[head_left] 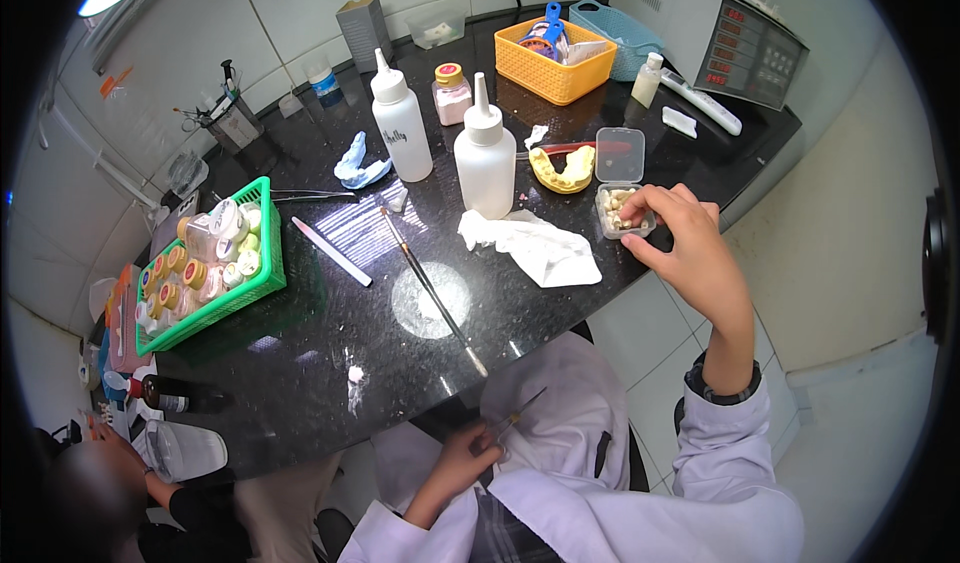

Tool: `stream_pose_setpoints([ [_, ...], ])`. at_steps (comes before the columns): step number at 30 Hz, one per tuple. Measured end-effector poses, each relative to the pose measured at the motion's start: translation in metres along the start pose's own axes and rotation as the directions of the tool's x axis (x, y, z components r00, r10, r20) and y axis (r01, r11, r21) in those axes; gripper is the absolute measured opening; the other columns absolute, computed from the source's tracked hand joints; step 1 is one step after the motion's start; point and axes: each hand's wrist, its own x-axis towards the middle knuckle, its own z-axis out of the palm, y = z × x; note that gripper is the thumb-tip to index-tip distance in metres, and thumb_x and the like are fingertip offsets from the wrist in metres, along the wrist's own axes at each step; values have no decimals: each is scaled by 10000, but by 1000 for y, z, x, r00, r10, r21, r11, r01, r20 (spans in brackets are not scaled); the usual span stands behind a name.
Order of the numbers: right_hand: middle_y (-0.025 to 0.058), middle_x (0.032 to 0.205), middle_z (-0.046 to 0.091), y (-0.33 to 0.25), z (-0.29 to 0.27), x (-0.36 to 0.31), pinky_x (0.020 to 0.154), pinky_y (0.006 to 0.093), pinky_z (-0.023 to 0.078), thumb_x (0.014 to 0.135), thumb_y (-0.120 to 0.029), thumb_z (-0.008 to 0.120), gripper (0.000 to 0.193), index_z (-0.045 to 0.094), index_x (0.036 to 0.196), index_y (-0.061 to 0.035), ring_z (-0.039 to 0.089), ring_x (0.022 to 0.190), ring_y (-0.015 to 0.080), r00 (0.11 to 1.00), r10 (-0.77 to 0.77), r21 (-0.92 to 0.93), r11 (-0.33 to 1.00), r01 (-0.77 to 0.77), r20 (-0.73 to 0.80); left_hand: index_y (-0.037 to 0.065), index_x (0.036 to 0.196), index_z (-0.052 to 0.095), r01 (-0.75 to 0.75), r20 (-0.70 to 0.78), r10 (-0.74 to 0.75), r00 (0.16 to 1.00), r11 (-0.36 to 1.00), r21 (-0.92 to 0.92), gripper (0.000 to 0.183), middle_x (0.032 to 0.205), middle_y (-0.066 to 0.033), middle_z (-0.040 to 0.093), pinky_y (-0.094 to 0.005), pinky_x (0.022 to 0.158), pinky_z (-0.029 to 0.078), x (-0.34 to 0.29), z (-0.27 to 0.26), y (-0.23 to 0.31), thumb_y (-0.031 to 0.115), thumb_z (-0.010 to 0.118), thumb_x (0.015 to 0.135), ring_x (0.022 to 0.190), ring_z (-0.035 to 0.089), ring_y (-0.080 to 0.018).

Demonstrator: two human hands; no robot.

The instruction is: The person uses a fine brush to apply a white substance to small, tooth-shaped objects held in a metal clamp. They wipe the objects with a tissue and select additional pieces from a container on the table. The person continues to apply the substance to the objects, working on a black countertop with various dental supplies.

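Note:
My right hand reaches over a small clear plastic box near the table's right edge. Its index finger dips among several small cream tooth-like pieces, while the thumb rests by the box's near side, apart from the index finger. The box's hinged lid stands back. Low over my lap, my left hand is closed around a thin tool with a dark pointed tip and a gold-coloured band. Left of the box sits a yellow dental cast, with a red-handled tool behind it.
White tissue, a long brush and a pale stick lie mid-table. Two squeeze bottles stand behind. A green basket holds jars at left. Yellow basket stands far back. Another person sits lower left.

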Motion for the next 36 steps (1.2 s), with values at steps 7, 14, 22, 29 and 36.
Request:
stream_pose_setpoints([
  [7, -2, 814, 592, -3, 2, 2, 800, 326, 285, 772, -114, 666, 149, 590, 899, -97, 515, 871, 160, 1000, 2, -30, 1000, -2, 1, 16, 705, 411, -50, -12, 50, 999, 999, 19, 308, 635, -44, 411, -295, 562, 359, 0, 0, -10, 190, 666, 708, 611, 396, -128],
  [14, -1, 813, 577, 2, 4, 0, 802, 319, 281, 773, -89, 653, 134, 580, 885, -89, 506, 866, 159, 999, -40, -35, 999, 41, 15, 19, 701, 407, -38, -7, 37, 999, 999, -10, 311, 642, -37, 413, -290, 564, 358, 1, 0, -5, 188, 668, 705, 614, 396, -127],
  [22, -4, 835, 591, 3, -2, 2, 821, 330, 295, 759, -62, 657, 135, 569, 859, -85, 514, 885, 166, 1000, -19, 39, 999, 19, 14, 19, 696, 414, -39, -8, 39, 999, 999, 14, 310, 642, -36, 428, -287, 576, 370, 1, 0, -9, 187, 675, 707, 625, 411, -118],
  [29, -10, 842, 593, 8, 0, 6, 794, 324, 339, 737, -59, 677, 158, 562, 845, -72, 494, 813, 176, 1000, -2, 153, 988, -1, 21, 12, 708, 427, -17, -12, 16, 1000, 1000, -18, 301, 640, -32, 422, -283, 585, 371, 1, 0, 1, 183, 675, 709, 633, 411, -114],
  [36, 14, 821, 598, 15, -6, 9, 699, 306, 417, 722, -72, 678, 151, 589, 839, -37, 476, 759, 189, 1000, -18, 227, 974, 20, -11, 9, 712, 424, -27, -7, 27, 1000, 1000, -4, 302, 653, -29, 415, -278, 591, 363, 1, -2, 1, 181, 673, 713, 639, 399, -114],
])
